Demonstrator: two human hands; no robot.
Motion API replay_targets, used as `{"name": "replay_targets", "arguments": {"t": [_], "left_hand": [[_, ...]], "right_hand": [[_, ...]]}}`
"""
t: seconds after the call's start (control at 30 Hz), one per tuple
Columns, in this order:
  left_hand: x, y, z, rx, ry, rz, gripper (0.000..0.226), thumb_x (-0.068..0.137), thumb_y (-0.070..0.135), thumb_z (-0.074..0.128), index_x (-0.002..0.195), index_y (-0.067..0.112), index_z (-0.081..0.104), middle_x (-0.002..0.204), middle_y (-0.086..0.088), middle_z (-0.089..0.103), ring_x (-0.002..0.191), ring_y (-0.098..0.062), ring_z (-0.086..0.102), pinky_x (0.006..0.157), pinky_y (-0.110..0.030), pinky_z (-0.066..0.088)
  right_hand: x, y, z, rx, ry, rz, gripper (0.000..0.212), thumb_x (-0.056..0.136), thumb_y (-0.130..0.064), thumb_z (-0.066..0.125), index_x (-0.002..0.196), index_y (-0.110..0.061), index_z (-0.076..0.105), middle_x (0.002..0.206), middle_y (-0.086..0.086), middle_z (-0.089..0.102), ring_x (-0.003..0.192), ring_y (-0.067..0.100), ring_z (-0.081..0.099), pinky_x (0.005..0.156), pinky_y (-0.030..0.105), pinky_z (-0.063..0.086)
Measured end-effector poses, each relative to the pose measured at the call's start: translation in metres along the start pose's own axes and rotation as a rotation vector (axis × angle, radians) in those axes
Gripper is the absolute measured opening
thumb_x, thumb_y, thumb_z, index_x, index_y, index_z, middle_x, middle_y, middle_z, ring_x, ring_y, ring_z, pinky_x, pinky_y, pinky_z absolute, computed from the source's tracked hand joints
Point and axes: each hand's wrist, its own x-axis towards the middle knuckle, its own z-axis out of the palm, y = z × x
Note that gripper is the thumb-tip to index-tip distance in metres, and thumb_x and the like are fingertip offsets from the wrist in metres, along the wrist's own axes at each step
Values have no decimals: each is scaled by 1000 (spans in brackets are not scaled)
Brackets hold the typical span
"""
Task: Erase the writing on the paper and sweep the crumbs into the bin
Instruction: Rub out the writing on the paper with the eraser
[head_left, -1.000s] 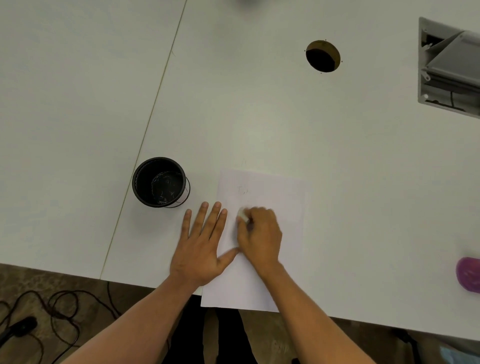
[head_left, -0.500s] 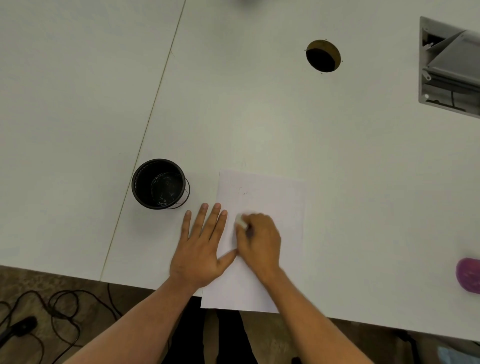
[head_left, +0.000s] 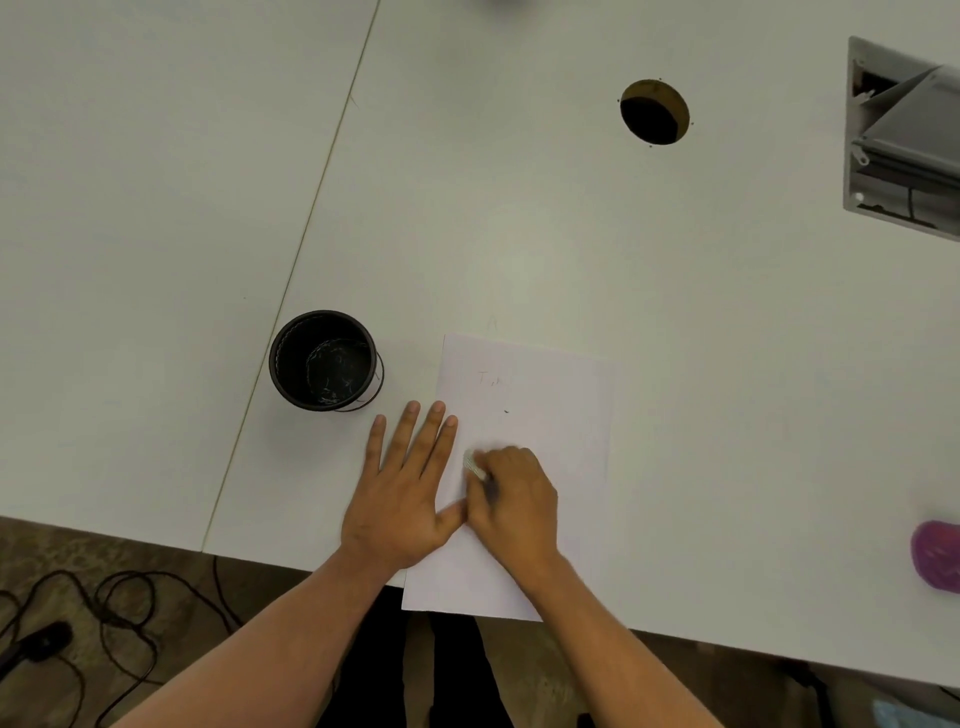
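Observation:
A white sheet of paper lies near the table's front edge, its lower end hanging over the edge. Faint pencil writing shows near its top, and a small dark crumb lies below that. My left hand presses flat, fingers spread, on the paper's left edge. My right hand is closed around a white eraser, which touches the paper's left half. A small black bin stands on the table left of the paper, with crumbs inside.
A round cable hole sits far back on the white table. A grey open cable box is at the right edge. A purple object lies at the right. Cables trail on the floor below.
My right hand with the eraser has slid a little down and left across the paper. My left hand stays flat in place.

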Motion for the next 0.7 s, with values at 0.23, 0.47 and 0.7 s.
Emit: {"name": "replay_targets", "arguments": {"t": [0.23,0.47,0.7], "left_hand": [[0,2,0,6,50,-4,86,95,70,33,157,11,20,167,-9,15,155,-30,9,121,-61,15],[0,1,1,7,54,5,86,96,70,30,157,10,21,167,-10,14,154,-32,10,121,-62,16],[0,2,0,19,46,-14,87,96,70,31,158,11,17,167,-9,12,155,-30,7,122,-61,14]], "right_hand": [[67,17,-15,20,146,130,5,82,-16,68,84,-13,66,76,0,65,71,17,55,59,24,36],[7,13,-8,28,63,27,10,80,-13,72,88,-11,66,79,1,65,73,14,55,62,22,40],[77,33,-21,122,174,176,6,81,-19,66,83,-13,65,76,-2,65,66,14,56,59,29,45]]}}
